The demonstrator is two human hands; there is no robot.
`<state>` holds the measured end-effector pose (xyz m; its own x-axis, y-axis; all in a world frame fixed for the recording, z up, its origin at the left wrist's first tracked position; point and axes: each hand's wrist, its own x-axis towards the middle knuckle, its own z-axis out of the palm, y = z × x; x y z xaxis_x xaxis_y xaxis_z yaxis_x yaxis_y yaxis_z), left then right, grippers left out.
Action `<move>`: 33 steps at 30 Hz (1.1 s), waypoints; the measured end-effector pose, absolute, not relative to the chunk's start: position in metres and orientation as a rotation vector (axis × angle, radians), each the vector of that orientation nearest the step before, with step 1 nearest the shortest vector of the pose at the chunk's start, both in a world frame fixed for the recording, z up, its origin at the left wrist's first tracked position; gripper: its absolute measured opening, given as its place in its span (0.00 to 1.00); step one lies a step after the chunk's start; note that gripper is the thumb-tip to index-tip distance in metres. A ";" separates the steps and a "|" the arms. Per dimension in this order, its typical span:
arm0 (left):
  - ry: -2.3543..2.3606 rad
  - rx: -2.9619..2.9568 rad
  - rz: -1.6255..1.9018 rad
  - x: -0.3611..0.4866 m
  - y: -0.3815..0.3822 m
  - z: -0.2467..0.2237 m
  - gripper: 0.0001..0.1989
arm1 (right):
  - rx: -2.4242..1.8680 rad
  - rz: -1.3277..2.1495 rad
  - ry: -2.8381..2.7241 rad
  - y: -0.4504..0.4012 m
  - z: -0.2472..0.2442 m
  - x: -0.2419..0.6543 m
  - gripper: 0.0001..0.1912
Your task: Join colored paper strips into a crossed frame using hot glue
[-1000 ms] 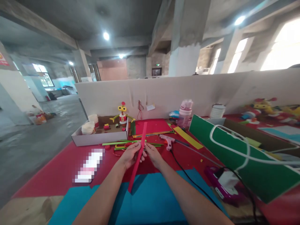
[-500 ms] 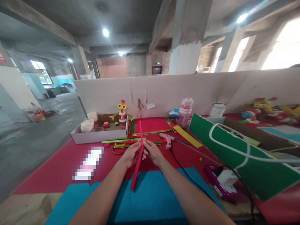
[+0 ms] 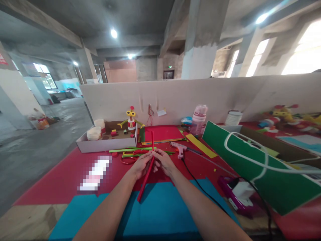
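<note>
A long narrow red paper strip [image 3: 145, 185] is pinched between both my hands above a blue sheet [image 3: 160, 211]. My left hand [image 3: 142, 164] grips it near the middle from the left, fingers closed. From the right, my right hand [image 3: 162, 162] closes thumb and fingers on the same part. One end of the strip points up and away, the other slants down toward me. Just beyond my hands lie green paper strips [image 3: 122, 150] and red-handled scissors [image 3: 128, 160], partly hidden. Right of them rests a pink glue gun [image 3: 179, 149].
A white box [image 3: 105, 145] with cups and a yellow-and-red figure [image 3: 130, 120] stands back left. A pink bottle [image 3: 199, 118] is at the back. On the right are a green panel [image 3: 245, 160], a purple power strip [image 3: 237, 197] and cables. A white partition [image 3: 175, 97] closes the far side.
The red strip has turned slightly in my fingers, showing a narrower side, and its near end has shifted a little left. Both hands stay in nearly the same place.
</note>
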<state>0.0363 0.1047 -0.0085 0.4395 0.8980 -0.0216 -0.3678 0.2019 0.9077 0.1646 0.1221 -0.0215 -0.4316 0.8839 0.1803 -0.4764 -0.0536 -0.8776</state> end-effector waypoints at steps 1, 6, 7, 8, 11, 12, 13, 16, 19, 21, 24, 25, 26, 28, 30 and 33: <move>0.644 1.018 0.968 0.036 0.104 -0.007 0.15 | -0.512 1.688 -1.159 0.123 -0.022 0.165 0.16; 0.646 1.139 0.911 0.034 0.100 -0.005 0.19 | -0.519 1.667 -1.046 0.124 -0.022 0.165 0.17; 0.649 1.161 0.904 0.034 0.100 -0.006 0.20 | -0.523 1.667 -1.046 0.124 -0.022 0.165 0.17; 0.651 1.175 0.902 0.033 0.101 -0.007 0.20 | -0.528 1.668 -1.052 0.124 -0.022 0.165 0.17; 0.661 1.168 0.902 0.034 0.104 -0.011 0.21 | -0.539 1.663 -1.066 0.123 -0.021 0.165 0.17; 0.662 1.157 0.901 0.034 0.104 -0.012 0.21 | -0.541 1.660 -1.066 0.123 -0.021 0.165 0.17; 0.662 1.147 0.897 0.034 0.105 -0.013 0.20 | -0.543 1.658 -1.065 0.123 -0.021 0.165 0.17; 0.660 1.130 0.886 0.034 0.105 -0.012 0.21 | -0.562 1.649 -1.054 0.125 -0.023 0.165 0.17; 0.661 1.125 0.880 0.033 0.104 -0.012 0.22 | -0.577 1.649 -1.046 0.126 -0.024 0.166 0.17; 0.652 1.124 0.882 0.033 0.104 -0.012 0.22 | -0.574 1.650 -1.044 0.126 -0.025 0.167 0.17; 0.638 1.116 0.887 0.033 0.105 -0.012 0.22 | -0.568 1.647 -1.035 0.126 -0.025 0.167 0.17; 0.637 1.112 0.888 0.033 0.105 -0.012 0.22 | -0.568 1.648 -1.034 0.126 -0.025 0.167 0.17; 0.638 1.107 0.889 0.034 0.104 -0.012 0.22 | -0.568 1.648 -1.033 0.126 -0.025 0.167 0.17; 0.642 1.095 0.888 0.034 0.104 -0.011 0.21 | -0.562 1.651 -1.037 0.126 -0.025 0.167 0.16; 0.648 1.080 0.882 0.035 0.103 -0.009 0.21 | -0.555 1.663 -1.041 0.126 -0.025 0.167 0.16; 0.645 1.063 0.886 0.036 0.102 -0.008 0.20 | -0.555 1.670 -1.044 0.127 -0.026 0.167 0.17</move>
<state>0.0360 0.1024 -0.0078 0.5074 0.8609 -0.0361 -0.2983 0.2148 0.9300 0.1673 0.1273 -0.0262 -0.3505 0.9273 0.1312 -0.5237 -0.0779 -0.8483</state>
